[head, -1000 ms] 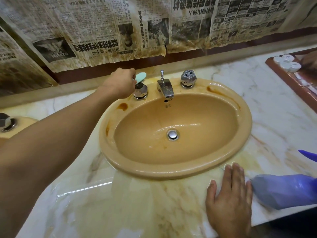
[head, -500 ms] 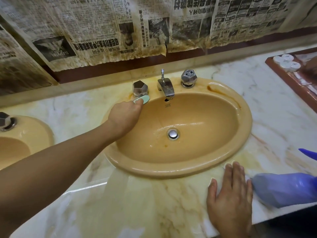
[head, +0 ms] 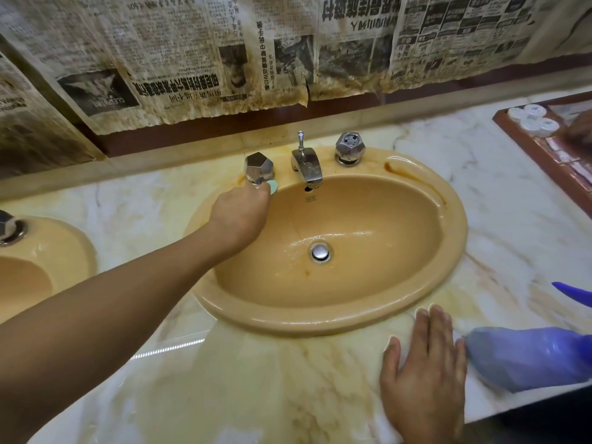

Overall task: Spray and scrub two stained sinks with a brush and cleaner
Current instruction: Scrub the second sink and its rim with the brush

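Left grip [head: 238,213] curled round brush [head: 273,186], mint tip at back rim of sink [head: 320,322], just beside tap handle [head: 259,168]; likely scrubbing stain there. Right grip [head: 423,376] flat on desk [head: 256,379], fingers straight, holding nothing: seemingly bracing the lean.

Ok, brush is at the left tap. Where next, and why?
Probably drag the brush along the back rim, past the spout, to the brown streak beyond the right tap. That streak looks the darkest stain on the sink, and the left hand grips the brush at that rim.
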### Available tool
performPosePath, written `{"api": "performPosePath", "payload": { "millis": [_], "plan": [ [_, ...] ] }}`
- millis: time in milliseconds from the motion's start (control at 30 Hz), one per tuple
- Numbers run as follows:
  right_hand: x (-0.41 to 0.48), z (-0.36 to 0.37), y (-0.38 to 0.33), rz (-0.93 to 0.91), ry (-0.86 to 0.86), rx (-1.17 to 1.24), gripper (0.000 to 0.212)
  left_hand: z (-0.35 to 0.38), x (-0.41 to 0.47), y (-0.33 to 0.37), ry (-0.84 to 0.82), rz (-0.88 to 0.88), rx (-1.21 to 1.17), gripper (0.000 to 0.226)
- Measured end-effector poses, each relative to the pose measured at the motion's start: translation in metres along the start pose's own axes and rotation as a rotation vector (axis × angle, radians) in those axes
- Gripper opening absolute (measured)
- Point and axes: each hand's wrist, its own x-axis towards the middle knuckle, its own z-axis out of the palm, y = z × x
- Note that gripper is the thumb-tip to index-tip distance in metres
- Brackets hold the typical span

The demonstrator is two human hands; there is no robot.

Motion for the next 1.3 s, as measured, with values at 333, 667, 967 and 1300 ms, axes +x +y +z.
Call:
{"api": "performPosePath", "payload": {
  "millis": [333,667,967,1300],
  "plan": [
    [0.0,0.001,0.002,-0.013,0.015,0.002,0.064,-0.001,0.013,0.017,0.017,-0.06,-0.133,0.044],
    [-0.001,-0.002,0.0,-0.002,-0.025,0.002,0.065,-0.004,0.035,0.05,-0.009,-0.218,-0.364,0.05],
    [0.0,-0.005,0.001,0.02,-0.076,-0.003,0.066,-0.018,0.05,0.065,-0.026,-0.281,-0.566,0.039],
    [0.002,-0.008,0.001,0.01,-0.115,-0.029,0.068,0.002,-0.03,-0.002,0.091,-0.302,-0.594,0.031]
  ]
}}
